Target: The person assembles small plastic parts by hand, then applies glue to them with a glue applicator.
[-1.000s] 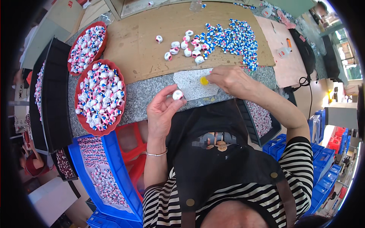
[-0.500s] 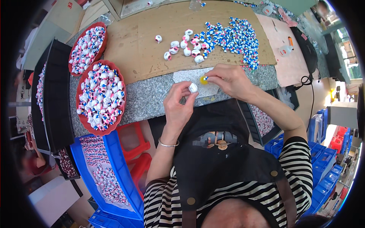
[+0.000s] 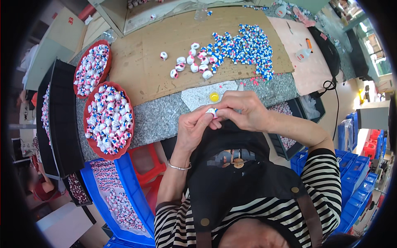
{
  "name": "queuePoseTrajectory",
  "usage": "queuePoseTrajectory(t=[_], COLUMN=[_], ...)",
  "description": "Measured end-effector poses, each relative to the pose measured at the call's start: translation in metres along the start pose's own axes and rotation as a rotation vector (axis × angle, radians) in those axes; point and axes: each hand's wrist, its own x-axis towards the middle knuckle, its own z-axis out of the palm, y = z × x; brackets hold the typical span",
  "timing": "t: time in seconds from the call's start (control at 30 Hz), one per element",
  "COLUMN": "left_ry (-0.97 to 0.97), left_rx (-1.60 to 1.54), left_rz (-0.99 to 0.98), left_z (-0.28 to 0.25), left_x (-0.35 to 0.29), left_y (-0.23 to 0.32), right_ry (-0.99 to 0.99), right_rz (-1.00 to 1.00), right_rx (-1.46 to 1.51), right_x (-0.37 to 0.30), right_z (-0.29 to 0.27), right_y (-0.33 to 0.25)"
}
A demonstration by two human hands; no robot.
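My left hand, closed, grips a small white figurine head between thumb and fingers in front of the bench edge. My right hand meets it there, thumb and forefinger pinched at the head's upper right side. A bit of blue shows at that spot; the fingers hide most of the small piece. Just beyond the hands, a round yellow dish rests on a speckled white sheet. Farther off, several white-and-pink figurine heads lie on the cardboard, left of a heap of small blue-and-white pieces.
Two red bowls of white, pink and blue figurines stand at the left. Below them is a blue crate beside a red stool. A clear bottle stands on the pink sheet at right. Pink bits lie near the cardboard's front edge.
My right hand has moved from the yellow dish down and left to the figurine head. My left hand has come slightly lower, and the two hands now meet. The view has shifted slightly.
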Motion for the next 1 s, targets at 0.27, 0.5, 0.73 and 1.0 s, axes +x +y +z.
queuePoseTrajectory(t=[0.27, 0.5, 0.73, 1.0], left_ry=[0.514, 0.908, 0.430, 0.358], left_rx=[0.648, 1.768, 1.279, 0.468], left_rz=[0.227, 0.595, 0.334, 0.090], left_z=[-0.066, -0.132, -0.067, -0.063], left_x=[-0.030, -0.030, 0.071, 0.066], left_y=[0.061, 0.105, 0.030, 0.023], right_ry=[0.170, 0.002, -0.114, 0.038], right_rz=[-0.035, 0.138, 0.142, 0.211], right_rx=[-0.215, -0.827, -0.953, -0.386], right_x=[0.019, 0.034, 0.043, 0.002], right_z=[0.001, -0.049, -0.044, -0.048], right_y=[0.061, 0.104, 0.100, 0.082])
